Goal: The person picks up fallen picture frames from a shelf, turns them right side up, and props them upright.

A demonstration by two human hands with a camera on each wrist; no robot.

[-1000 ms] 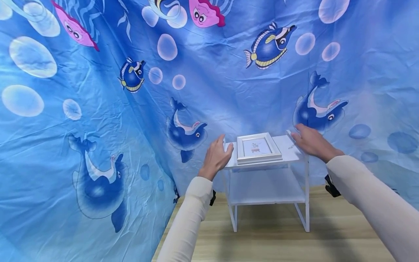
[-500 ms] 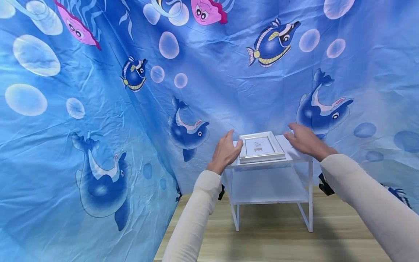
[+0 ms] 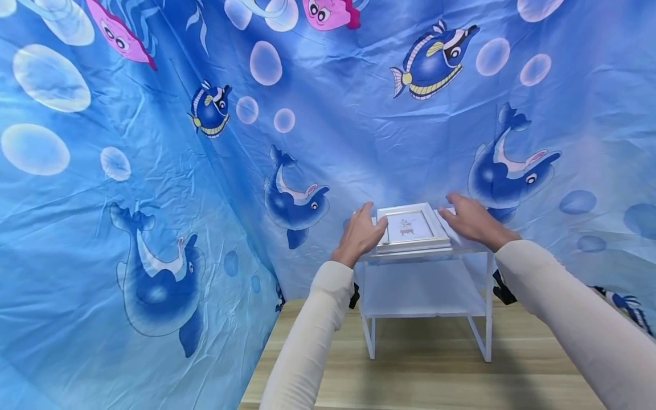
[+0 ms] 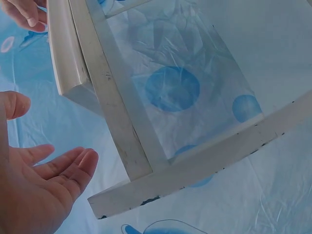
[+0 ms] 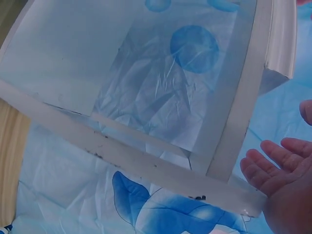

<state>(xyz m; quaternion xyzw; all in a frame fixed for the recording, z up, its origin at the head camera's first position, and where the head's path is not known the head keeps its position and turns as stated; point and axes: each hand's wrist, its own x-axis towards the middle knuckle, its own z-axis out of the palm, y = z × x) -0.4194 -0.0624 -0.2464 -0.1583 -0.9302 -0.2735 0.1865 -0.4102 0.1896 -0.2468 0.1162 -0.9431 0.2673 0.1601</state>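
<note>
A silvery-white picture frame (image 3: 442,230) lies flat on the top of a small white side table (image 3: 474,248). A small drawing of a potted plant shows inside it. My left hand (image 3: 361,233) is at the frame's left side, its thumb overlapping the frame's left edge in the head view. My right hand (image 3: 474,221) hovers just off the right side, palm turned inward. Both hands hold nothing, with fingers loosely extended. From the left wrist, the left hand (image 4: 48,180) shows beside the table corner, below the frame's edge (image 4: 68,53). The right wrist view has the right hand (image 5: 285,175) similarly placed.
A lower white shelf (image 3: 420,287) spans the table legs. Behind and to the left hangs a blue curtain (image 3: 353,142) printed with dolphins, fish and bubbles. The floor (image 3: 410,381) is pale wood.
Both hands have moved inward, the left one rightward and the right one leftward, closer to the picture frame. The head view has shifted slightly. The frame stays on the table.
</note>
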